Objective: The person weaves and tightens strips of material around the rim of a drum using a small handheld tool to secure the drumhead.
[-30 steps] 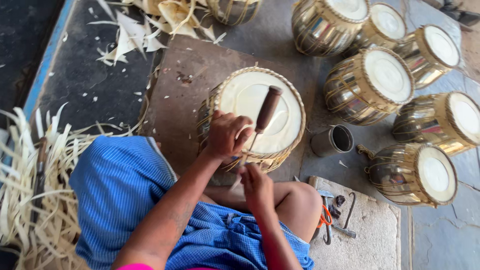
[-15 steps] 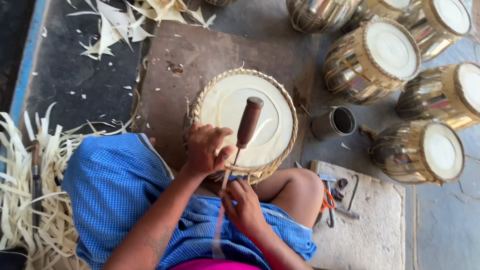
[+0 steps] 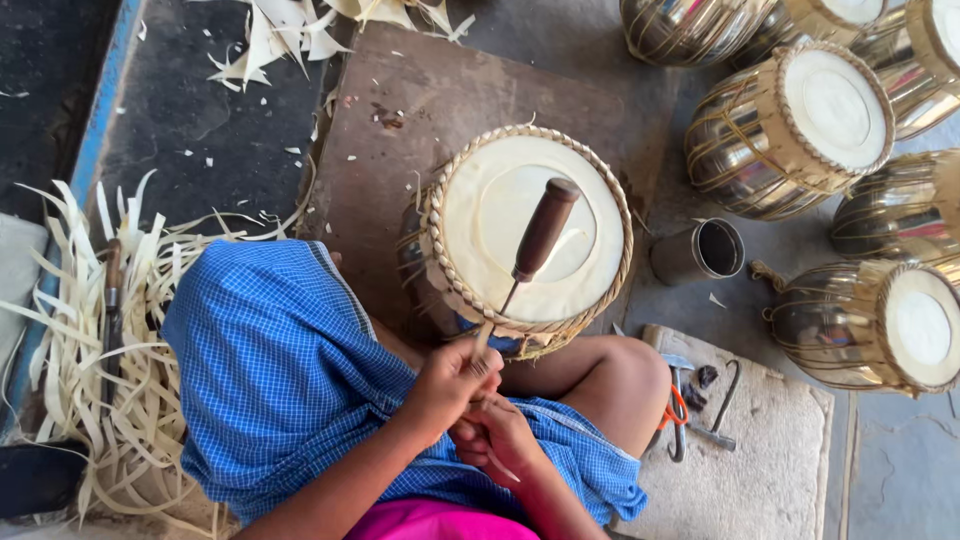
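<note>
Round metal-bodied drum with pale skin head and braided strap rim sits on brown slab's near edge, against knee. Looks heavy, rigid; skin fragile, so grip shell. Left hand closed round brown wooden-handled awl; right hand pinches pale strap. Steel cup just right; finished drums beyond.
</note>
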A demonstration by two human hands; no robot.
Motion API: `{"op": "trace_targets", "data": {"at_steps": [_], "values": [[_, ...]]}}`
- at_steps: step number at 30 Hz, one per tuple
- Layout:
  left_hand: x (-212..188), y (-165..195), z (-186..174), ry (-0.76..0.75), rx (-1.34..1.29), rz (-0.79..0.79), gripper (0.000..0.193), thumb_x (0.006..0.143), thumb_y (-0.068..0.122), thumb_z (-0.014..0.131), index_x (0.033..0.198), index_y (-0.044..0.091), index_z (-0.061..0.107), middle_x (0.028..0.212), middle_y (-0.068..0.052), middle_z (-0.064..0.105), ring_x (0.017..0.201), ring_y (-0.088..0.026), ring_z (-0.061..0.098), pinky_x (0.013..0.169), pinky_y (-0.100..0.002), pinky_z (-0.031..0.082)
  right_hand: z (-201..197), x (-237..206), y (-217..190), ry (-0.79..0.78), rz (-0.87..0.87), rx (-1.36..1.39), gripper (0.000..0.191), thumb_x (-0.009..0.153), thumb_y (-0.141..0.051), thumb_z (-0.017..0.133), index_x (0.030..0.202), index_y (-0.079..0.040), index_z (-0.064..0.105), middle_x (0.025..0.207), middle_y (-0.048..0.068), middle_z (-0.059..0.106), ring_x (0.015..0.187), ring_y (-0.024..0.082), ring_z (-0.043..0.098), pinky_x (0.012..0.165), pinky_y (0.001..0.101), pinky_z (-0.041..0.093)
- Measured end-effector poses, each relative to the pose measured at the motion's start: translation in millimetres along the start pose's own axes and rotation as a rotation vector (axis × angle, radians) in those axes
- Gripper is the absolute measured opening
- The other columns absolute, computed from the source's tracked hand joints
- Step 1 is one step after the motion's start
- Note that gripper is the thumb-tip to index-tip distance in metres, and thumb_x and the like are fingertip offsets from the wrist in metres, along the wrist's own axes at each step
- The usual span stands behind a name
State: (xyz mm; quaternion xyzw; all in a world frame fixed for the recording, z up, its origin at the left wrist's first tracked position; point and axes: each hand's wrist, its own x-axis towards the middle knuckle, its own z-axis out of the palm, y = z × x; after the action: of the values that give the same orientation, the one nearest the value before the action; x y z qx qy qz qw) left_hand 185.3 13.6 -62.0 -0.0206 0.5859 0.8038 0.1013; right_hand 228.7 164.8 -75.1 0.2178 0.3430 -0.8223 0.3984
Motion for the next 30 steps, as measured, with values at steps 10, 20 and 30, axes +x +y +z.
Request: {"op": "trace_targets", "data": {"at_steps": [10,20,30], "values": [[9.8,7.6,-20.9,-0.214,-0.149,-0.127,0.027,0.101,0.026,0.064,0.106,0.001,0.071,0.073,-0.001,0.063,0.064,-0.007,0.055,0.060,-0.022,0.046,-30.8,-36.0,-32.1,0.082,-0.067,-0.259,0.025,0.104,-0.026,0.061,0.100,-0.003,0.067,0.067,-0.004,0.045,0.053,0.004,0.035,0.046,0.0210,0.030],[0.5,19.8,-24.2,-0.270,-0.218,-0.173,0.035,0.102,0.022,0.060,0.125,-0.004,0.066,0.092,-0.013,0.076,0.081,-0.016,0.069,0.078,-0.032,0.057,-38.8,-11.6,-19.7,0.250,-0.189,-0.358,0.014,0.092,-0.008,0.073,0.104,0.000,0.069,0.083,0.005,0.068,0.072,0.013,0.064,0.065,0.0271,0.053],[4.8,16.9,-22.0,-0.413,0.080,-0.270,0.028,0.092,0.010,0.073,0.119,0.002,0.073,0.097,-0.005,0.072,0.081,-0.009,0.064,0.069,-0.026,0.056,34.4,-51.4,-65.2,0.282,-0.758,-1.450,0.015,0.086,-0.001,0.076,0.101,-0.003,0.074,0.088,0.011,0.069,0.078,0.021,0.070,0.066,0.0330,0.056]]}}
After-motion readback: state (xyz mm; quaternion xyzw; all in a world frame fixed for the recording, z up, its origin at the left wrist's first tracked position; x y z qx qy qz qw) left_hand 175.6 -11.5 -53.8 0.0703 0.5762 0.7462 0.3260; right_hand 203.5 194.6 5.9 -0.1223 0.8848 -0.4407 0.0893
